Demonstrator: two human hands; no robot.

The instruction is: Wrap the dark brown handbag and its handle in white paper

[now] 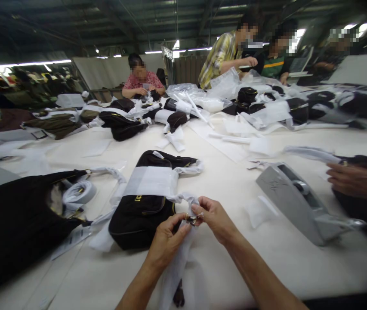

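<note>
A black bag (pixel 141 224) lies on the pale table, a white paper band (pixel 151 181) wrapped across its middle. From its side runs a strap (pixel 183 196) covered in white wrapping, with gold-coloured metal hardware (pixel 191 218) at its end. My left hand (pixel 168 234) pinches this hardware between thumb and fingers. On the other side, my right hand (pixel 214 217) grips the wrapped strap right beside the metal. Below my hands hangs a loose white strip (pixel 178 258), with a small dark piece (pixel 179 295) near its lower end.
A grey tape dispenser (pixel 296 202) stands to the right, near another person's hand (pixel 357 181). At left lies a larger black bag (pixel 18 219) with a rolled white-wrapped strap (pixel 79 192). Several bags and plastic wrappings (pixel 199 97) cover the far side, where other people work.
</note>
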